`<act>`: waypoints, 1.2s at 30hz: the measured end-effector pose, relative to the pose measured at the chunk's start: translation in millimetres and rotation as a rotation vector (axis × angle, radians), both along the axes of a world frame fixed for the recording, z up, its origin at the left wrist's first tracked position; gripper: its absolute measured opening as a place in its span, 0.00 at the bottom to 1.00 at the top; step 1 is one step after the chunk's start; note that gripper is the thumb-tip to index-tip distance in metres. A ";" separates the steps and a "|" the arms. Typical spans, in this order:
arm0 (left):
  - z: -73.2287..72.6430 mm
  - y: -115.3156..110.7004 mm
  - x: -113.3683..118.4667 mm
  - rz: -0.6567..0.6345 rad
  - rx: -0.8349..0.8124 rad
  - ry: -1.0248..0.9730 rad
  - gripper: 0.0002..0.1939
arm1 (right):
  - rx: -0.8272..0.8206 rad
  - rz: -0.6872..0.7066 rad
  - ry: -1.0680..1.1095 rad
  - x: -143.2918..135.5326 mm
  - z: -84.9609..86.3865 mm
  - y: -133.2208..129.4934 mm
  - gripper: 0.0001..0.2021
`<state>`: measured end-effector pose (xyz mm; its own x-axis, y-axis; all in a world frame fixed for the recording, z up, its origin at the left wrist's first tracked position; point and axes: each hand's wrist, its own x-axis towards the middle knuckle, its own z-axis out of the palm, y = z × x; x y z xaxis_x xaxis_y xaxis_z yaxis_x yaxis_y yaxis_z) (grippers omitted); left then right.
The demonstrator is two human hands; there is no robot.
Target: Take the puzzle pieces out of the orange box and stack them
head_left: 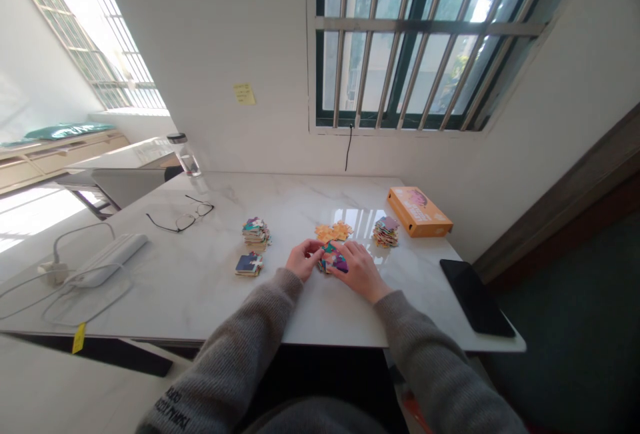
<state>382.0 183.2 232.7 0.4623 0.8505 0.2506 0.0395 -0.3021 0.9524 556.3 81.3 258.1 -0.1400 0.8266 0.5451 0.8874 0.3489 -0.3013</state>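
Note:
Colourful jigsaw puzzle pieces (334,258) in purple, teal and pink lie between my two hands, low over the table. My left hand (303,261) pinches at their left edge with thumb and forefinger. From the other side, my right hand (361,270) curls its thumb and fingers round them. How many pieces are in my fingers is hard to make out. Just behind is a loose heap of orange puzzle pieces (341,229). To the left stand a tall stack of puzzle pieces (256,234) and a lower stack (249,264); another stack (385,232) is to the right.
An orange box (419,211) rests at the back right, with a black phone (476,297) near the right edge. Glasses (185,219), a clear bottle (187,157) and a white power strip (111,261) with trailing cables occupy the left. A wall closes off the table's (200,301) back.

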 end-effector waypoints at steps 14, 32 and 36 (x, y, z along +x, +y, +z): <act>1.0 3.5 -6.6 -0.180 -0.182 -0.093 0.27 | 0.050 0.221 0.143 -1.3 2.5 -5.8 0.16; 2.2 -6.6 -3.8 -0.021 0.080 0.082 0.21 | 0.318 -0.725 0.203 115.8 1.6 12.9 0.16; 3.6 -7.2 -4.4 -0.025 0.103 0.111 0.20 | 0.308 -0.702 0.186 118.6 -4.1 20.1 0.15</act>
